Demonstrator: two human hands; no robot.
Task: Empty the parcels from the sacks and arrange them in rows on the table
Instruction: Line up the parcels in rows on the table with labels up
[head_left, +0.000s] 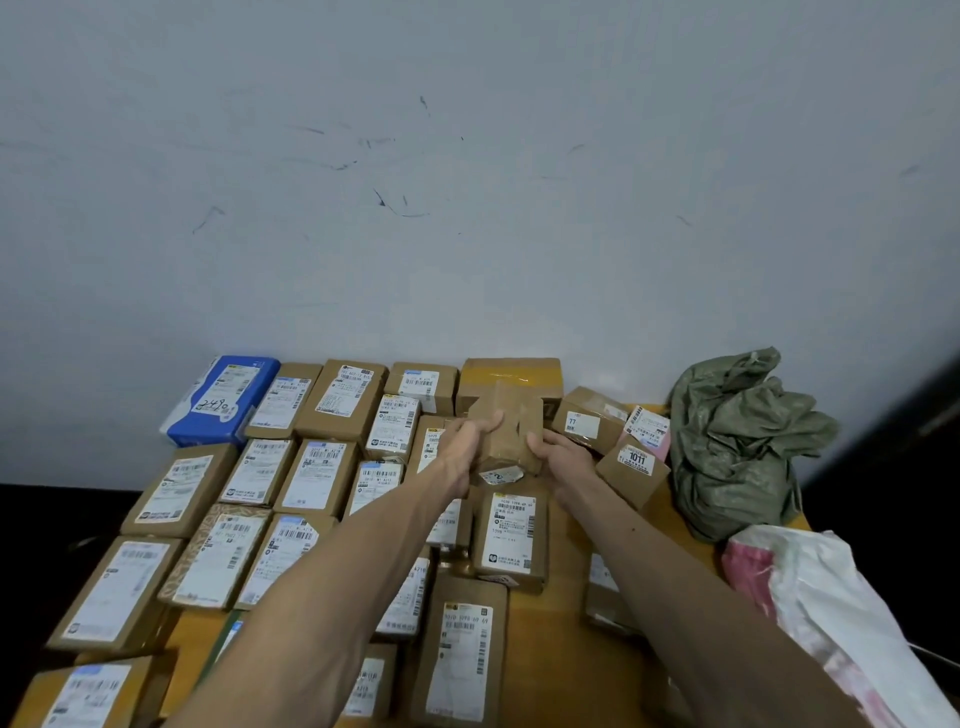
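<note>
Both my hands hold one small brown taped box (511, 431) above the middle of the yellow table (561, 613). My left hand (465, 441) grips its left side, fingers curled over the top edge. My right hand (558, 452) grips its right side. Several cardboard parcels with white labels (317, 473) lie in rows over the left and centre of the table. A blue-and-white soft parcel (223, 400) marks the far left corner. A crumpled green sack (737, 441) lies at the far right.
A white-and-pink plastic sack (810, 587) lies at the right edge near me. Loose boxes marked 77 (587, 418) and 1011 (631, 470) sit unaligned right of my hands. A larger yellow-taped box (509, 376) stands against the white wall.
</note>
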